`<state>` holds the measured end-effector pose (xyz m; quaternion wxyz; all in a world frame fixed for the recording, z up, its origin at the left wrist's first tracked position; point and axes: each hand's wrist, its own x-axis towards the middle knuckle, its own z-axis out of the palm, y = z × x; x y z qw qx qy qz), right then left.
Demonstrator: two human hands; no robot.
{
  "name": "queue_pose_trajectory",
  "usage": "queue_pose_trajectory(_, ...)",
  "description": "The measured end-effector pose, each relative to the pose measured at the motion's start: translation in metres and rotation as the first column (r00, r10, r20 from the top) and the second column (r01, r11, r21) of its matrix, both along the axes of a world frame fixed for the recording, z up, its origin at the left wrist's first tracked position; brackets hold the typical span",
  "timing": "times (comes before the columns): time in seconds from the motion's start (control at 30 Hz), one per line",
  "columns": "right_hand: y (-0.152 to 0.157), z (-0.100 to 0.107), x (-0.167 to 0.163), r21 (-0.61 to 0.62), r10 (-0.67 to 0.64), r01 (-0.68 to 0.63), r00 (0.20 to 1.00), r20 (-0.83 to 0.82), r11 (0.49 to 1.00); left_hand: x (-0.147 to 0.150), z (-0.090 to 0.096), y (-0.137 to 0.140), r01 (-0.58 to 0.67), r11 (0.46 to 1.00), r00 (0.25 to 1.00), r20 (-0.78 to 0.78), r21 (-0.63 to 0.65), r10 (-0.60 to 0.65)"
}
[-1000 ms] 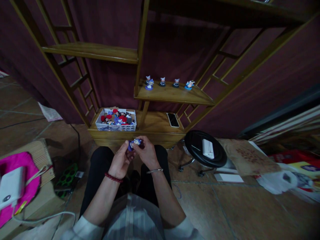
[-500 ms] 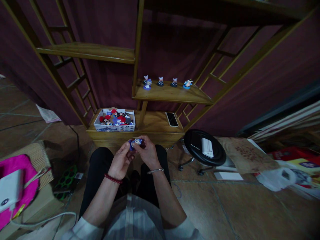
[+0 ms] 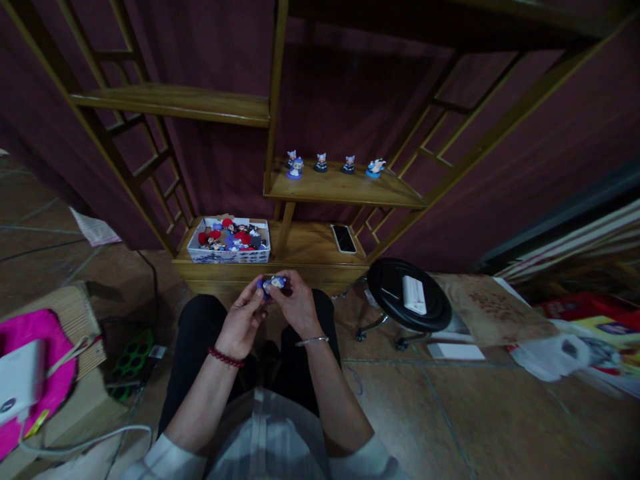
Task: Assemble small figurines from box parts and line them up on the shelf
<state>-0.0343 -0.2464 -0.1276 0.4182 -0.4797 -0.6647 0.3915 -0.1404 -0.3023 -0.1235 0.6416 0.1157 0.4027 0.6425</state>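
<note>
Between both hands, above my lap, is a small purple-and-white figurine (image 3: 274, 283). My left hand (image 3: 243, 320) has its fingers closed on the purple base end. The head end is pinched by my right hand (image 3: 296, 307), whose fingers cover part of it. Beyond the hands, a white cardboard box (image 3: 227, 256) full of jumbled figurines with red, purple and black parts sits on the low shelf. On the shelf above stand several figurines: a purple-and-white one (image 3: 295, 169), dark ones with grey heads (image 3: 321, 163), and one on a blue base (image 3: 375, 169).
A phone (image 3: 344, 239) lies on the lower wooden shelf (image 3: 310, 247). To the right, a black round stool (image 3: 435, 307) carries a white device (image 3: 414, 295). At left, a white power bank (image 3: 23, 377) rests on a pink cloth (image 3: 63, 353), with a cable trailing off it.
The figurine has turned and shifted slightly between my fingers, with both hands still on it. Box, shelf figurines and stool stay where they were.
</note>
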Motion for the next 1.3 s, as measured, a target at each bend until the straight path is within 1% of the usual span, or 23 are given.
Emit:
queue_pose_trajectory(0.3, 0.0, 0.0, 0.001, -0.004, 0.018, -0.018, 1.0, -0.021, 1.0, -0.001, -0.007, 0.001, -0.01, 0.999, 1.0, -0.01, 0.04, 0.011)
queue_pose_trajectory(0.43, 0.0, 0.002, 0.001, 0.004, 0.02, -0.02, 1.0, -0.019, 1.0, -0.001, -0.006, 0.001, -0.01, 0.999, 1.0, -0.003, 0.051, 0.01)
queue_pose_trajectory(0.67, 0.0, 0.007, 0.003, 0.023, 0.057, -0.056, 0.998, -0.017, 0.998, 0.0, 0.0, 0.001, -0.025, 1.0, 1.0, -0.005, 0.004, 0.025)
queue_pose_trajectory(0.8, -0.001, 0.008, 0.004, 0.038, 0.076, -0.075, 0.997, -0.028, 0.996, 0.0, 0.0, 0.001, -0.017, 1.0, 1.0, 0.004, 0.003, 0.017)
queue_pose_trajectory(1.1, -0.002, 0.011, 0.006, 0.065, 0.128, -0.129, 0.992, 0.017, 0.99, 0.0, 0.002, 0.0, -0.022, 0.999, 1.0, 0.016, -0.043, 0.022)
queue_pose_trajectory(1.3, -0.003, 0.013, 0.005, 0.052, 0.139, -0.14, 0.99, 0.025, 0.989, 0.0, 0.001, 0.0, -0.013, 0.999, 1.0, 0.022, -0.048, 0.014)
